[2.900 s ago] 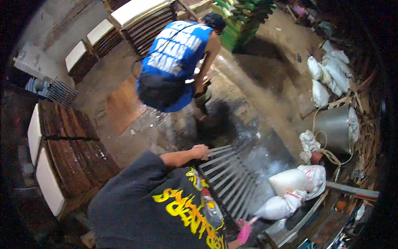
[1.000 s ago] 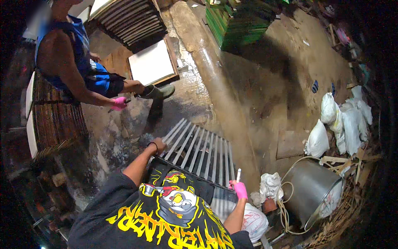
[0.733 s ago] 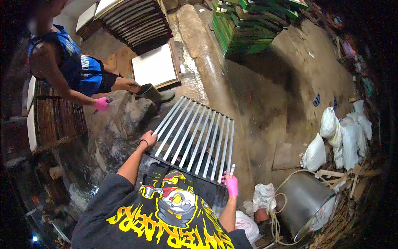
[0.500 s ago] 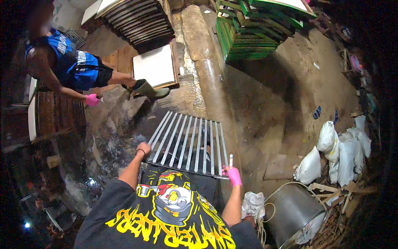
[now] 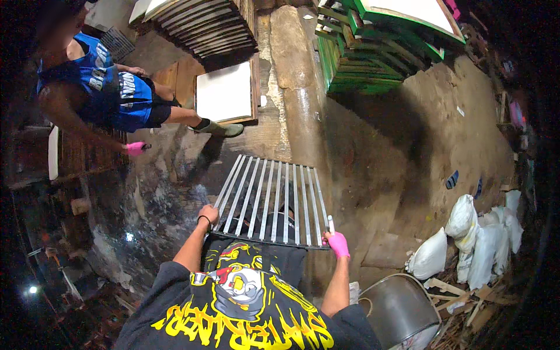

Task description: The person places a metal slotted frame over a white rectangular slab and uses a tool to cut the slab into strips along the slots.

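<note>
A slatted metal rack [image 5: 277, 198], its pale bars set in a dark frame, is held out in front of my body. My bare left hand [image 5: 209, 214] is closed around its near left corner, a dark band on that wrist. My right hand [image 5: 338, 243], in a pink glove, grips the near right corner. A slim white stick-like piece [image 5: 331, 224] stands up from that same hand; its kind is unclear. Below the rack, the floor and my legs show only partly between the bars.
At the left stands another person [image 5: 116, 87] in blue with boots and a pink glove. A white-topped board [image 5: 226, 93], stacked wooden frames [image 5: 204, 29] and green frames [image 5: 361, 70] lie ahead. White sacks [image 5: 429, 256], a metal drum [image 5: 396, 309] and scrap wood sit at the right.
The rack and both my hands have shifted slightly right in view, with the grip unchanged. The other person's second hand now shows near their waist, and their gloved hand is a little lower.
</note>
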Demonstrator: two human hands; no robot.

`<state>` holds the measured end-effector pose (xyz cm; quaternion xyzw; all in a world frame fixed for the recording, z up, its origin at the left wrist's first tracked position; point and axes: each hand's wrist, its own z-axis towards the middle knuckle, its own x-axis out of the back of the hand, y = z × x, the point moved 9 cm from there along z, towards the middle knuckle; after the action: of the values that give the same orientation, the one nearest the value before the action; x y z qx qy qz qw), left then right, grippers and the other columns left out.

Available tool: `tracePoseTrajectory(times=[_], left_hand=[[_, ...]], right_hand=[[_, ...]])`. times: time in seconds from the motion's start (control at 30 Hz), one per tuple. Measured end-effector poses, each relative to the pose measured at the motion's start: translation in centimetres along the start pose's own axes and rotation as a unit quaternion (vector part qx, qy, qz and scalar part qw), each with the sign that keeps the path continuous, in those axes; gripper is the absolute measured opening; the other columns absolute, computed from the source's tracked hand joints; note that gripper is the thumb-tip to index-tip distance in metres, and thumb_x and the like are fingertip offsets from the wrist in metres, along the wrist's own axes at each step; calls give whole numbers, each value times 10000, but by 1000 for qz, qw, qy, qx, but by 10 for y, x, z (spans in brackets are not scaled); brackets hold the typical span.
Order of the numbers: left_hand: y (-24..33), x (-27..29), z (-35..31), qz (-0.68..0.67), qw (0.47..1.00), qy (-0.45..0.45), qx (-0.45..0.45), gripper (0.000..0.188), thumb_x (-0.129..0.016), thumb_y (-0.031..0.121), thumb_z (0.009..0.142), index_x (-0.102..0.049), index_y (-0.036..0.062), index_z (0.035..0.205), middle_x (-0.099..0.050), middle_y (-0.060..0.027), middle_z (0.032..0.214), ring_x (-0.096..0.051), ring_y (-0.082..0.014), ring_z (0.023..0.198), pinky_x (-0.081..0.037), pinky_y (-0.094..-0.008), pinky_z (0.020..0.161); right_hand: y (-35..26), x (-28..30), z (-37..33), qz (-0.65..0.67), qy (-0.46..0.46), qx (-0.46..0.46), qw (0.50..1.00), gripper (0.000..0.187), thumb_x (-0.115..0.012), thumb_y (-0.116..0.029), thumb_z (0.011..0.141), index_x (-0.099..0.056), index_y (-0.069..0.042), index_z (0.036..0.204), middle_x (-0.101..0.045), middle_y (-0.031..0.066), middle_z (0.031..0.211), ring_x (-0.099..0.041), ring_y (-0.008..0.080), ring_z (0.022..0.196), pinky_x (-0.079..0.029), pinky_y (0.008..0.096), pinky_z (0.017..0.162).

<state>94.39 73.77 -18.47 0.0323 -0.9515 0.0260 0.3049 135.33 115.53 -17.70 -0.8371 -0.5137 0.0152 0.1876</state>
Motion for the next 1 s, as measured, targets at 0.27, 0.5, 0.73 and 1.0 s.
tracePoseTrajectory(times=[0.27,0.5,0.73,1.0], left_hand=[[6,0,-23,-54,998,43,-5,387,-546,340,809,-691,22,976,-660,-251,1050,-615,-408,1043,-474,-470,915],[-9,3,-23,-63,995,77,13,384,-556,351,807,-700,30,962,-671,-247,998,-628,-430,988,-481,-486,889],[-10,28,-44,-120,984,135,-4,327,-513,300,890,-662,30,1001,-661,-273,965,-613,-471,956,-476,-538,861],[-51,68,32,-161,977,139,-31,333,-546,304,877,-665,29,1022,-662,-262,1002,-622,-447,979,-494,-524,848]], right_hand=[[-68,23,-4,-45,25,34,998,236,-593,-190,865,-667,30,904,-677,73,756,-627,144,629,-489,288,622],[-116,25,17,-125,42,59,990,324,-610,-307,817,-706,1,848,-698,105,738,-666,171,658,-493,339,631],[-204,-3,15,-178,47,122,975,232,-608,-179,829,-703,-4,948,-696,50,777,-623,101,658,-452,263,588],[-216,-78,-1,-269,94,85,955,281,-637,-225,798,-707,-41,998,-697,93,759,-663,170,681,-496,333,626]])
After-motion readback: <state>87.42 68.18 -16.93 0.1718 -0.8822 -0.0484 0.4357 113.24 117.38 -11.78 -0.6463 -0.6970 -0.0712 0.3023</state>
